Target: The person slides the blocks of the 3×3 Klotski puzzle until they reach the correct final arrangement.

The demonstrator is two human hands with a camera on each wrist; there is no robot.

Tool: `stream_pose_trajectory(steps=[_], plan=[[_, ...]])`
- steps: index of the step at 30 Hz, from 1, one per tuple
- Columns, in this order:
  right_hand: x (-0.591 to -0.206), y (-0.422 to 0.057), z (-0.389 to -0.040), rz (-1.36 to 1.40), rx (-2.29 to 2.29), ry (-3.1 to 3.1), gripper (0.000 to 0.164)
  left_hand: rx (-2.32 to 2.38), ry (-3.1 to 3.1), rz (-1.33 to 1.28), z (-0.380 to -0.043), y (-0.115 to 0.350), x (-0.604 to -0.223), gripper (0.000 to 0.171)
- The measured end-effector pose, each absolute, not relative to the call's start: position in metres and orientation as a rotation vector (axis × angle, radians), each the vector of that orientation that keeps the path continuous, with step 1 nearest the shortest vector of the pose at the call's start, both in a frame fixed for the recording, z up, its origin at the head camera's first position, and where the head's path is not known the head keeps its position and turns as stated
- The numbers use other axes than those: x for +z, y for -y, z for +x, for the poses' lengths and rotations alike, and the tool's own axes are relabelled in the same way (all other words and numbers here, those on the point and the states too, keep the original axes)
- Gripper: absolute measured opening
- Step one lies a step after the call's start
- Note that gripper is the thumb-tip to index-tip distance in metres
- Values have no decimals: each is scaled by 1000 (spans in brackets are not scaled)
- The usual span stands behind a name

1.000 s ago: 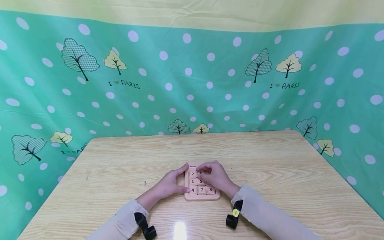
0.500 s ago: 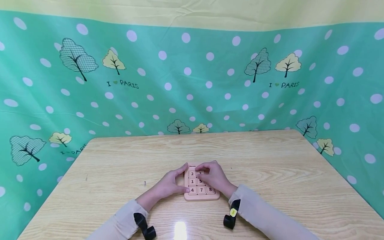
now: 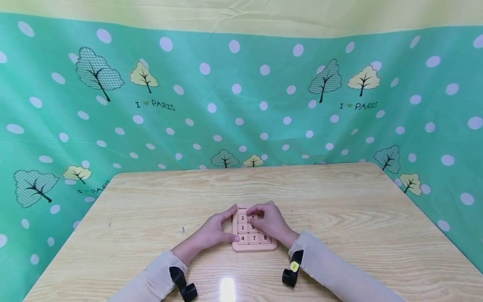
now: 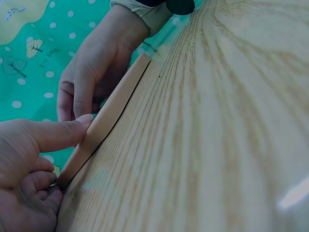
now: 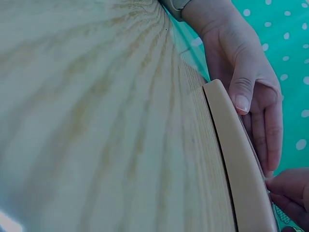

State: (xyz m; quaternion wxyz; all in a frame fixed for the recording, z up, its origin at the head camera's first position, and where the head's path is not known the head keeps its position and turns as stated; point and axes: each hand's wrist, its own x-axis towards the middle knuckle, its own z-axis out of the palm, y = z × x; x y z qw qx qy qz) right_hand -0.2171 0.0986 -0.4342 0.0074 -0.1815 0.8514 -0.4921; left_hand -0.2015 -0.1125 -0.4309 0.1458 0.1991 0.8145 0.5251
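A pink number slide puzzle (image 3: 254, 248) lies flat on the table, its numbered tiles in rows. In the head view my left hand (image 3: 211, 233) holds the left side, thumb near the lower corner and index finger at the upper one. The left wrist view shows its thumb (image 4: 65, 134) against the puzzle's side edge. My right hand (image 3: 272, 222) is over the upper right of the puzzle. Its thumb and bent index finger are at the tile marked 3 (image 3: 253, 217), seemingly pinching it. That hand hides the right column's upper tiles.
The wooden table (image 3: 170, 188) spreads around the puzzle. Behind it hangs a green dotted curtain (image 3: 264, 96) with trees, which also runs down both sides. Each wrist wears a black strap, the right one (image 3: 296, 266) with a yellow sticker.
Both hands and the puzzle stay in place with their hold unaltered. The head view has shifted very slightly, and the right wrist moved a little early on.
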Motion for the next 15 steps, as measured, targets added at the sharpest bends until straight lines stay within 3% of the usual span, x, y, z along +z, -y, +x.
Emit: stream_pose_trajectory(steps=[15], plan=[[-430, -110, -216, -473, -1512, -2682, 16, 1485, -2369, 579, -204, 113, -435, 93]])
